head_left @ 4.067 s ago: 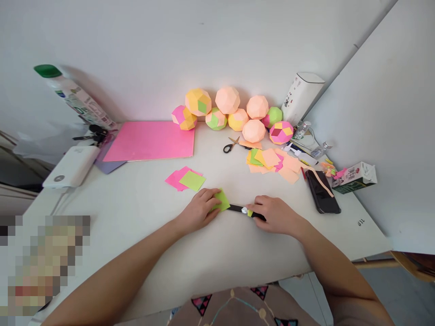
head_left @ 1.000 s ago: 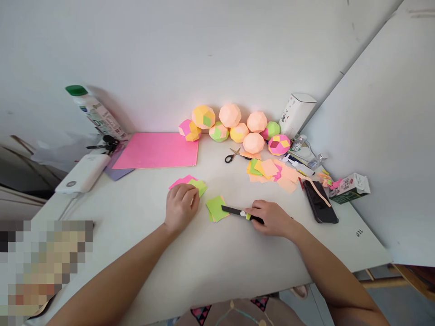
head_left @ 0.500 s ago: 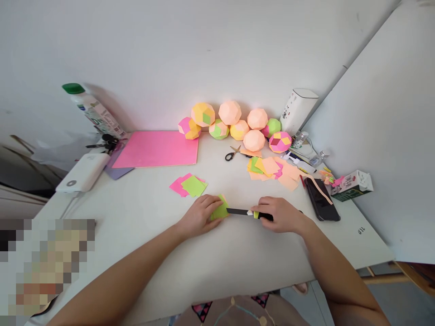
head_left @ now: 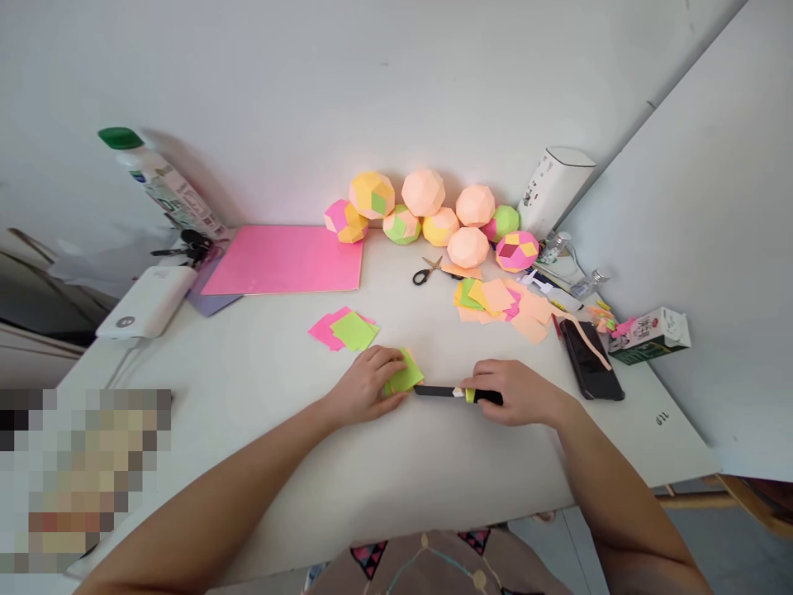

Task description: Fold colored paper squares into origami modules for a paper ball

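Knife (head_left: pixel 458 392) fills right fingers (head_left: pixel 486 382); spread left fingers (head_left: pixel 382 360) pin paper (head_left: pixel 407 374) well inside table edge (head_left: pixel 538 508).

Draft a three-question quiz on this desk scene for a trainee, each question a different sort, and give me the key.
1. Multiple choice: what is in the person's right hand?
A) a green-and-white carton
B) a black-bladed knife with a yellow-and-black handle
C) a black smartphone

2. True or false: the fingers of the person's left hand lie on lime-green square paper.

3. Count: how many faceted paper balls in peach, yellow, green and pink can be seen near the wall?

Key: 1: B. 2: True. 3: Nine.
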Demonstrator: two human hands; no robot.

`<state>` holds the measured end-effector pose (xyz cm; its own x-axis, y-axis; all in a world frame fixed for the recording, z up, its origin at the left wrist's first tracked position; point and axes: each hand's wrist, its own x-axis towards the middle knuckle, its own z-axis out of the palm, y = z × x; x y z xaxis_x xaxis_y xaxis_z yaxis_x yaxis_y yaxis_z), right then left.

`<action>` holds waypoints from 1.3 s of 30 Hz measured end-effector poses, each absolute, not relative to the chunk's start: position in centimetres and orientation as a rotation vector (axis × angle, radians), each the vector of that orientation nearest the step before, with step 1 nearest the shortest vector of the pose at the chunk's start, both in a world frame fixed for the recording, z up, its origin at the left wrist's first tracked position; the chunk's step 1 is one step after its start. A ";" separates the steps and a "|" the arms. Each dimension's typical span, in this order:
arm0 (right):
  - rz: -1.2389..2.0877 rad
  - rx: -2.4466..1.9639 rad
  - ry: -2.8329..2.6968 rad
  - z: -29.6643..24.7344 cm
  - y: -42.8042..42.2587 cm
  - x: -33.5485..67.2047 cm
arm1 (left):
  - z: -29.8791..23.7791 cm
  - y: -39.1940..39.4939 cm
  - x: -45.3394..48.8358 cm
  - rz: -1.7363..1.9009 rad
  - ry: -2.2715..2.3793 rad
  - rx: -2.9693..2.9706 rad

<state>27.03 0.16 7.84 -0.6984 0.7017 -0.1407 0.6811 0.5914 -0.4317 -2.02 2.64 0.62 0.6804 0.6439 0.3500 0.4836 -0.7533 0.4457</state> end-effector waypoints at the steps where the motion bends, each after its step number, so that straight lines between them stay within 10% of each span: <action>1: 0.718 -1.198 -2.759 7.8 0.2 27.0 | 0.6 2.6 -2.0 0.711 0.891 2.576; 39: 0.700 -1.246 -2.788 7.9 0.1 27.2 | 0.8 2.4 -2.0 0.930 1.092 2.281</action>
